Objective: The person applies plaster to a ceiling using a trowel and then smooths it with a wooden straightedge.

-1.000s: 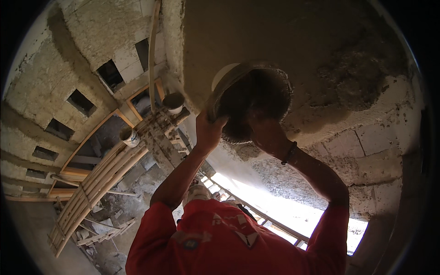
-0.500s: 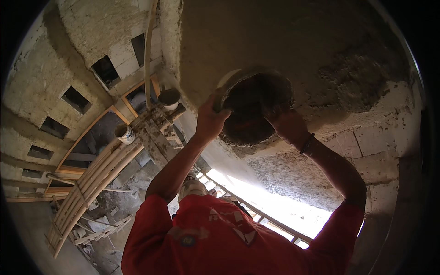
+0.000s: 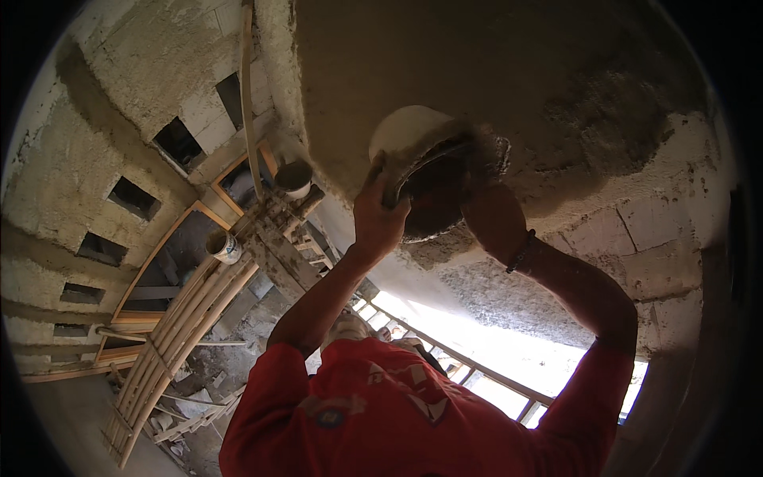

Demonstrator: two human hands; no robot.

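Observation:
A white bucket is tilted against the plastered wall, its dark, mortar-crusted mouth turned towards me. My left hand grips the bucket's left rim, thumb at the mouth and fingers along the outside. At the right side of the mouth is my right hand, closed like a fist with a dark bracelet at the wrist. Its fingertips and whatever they hold are lost in shadow and blur. Rough wet mortar covers part of the wall to the right.
Bare blocks show at right. A bright opening lies beyond my torso. On the left, bundled poles lead to a plank platform carrying a dark bucket and a small white bucket. An upright pole stands there.
The bucket has tipped further, so more of its white outer side shows. My left hand has shifted slightly right with it; my right hand has turned and closed more at the mouth.

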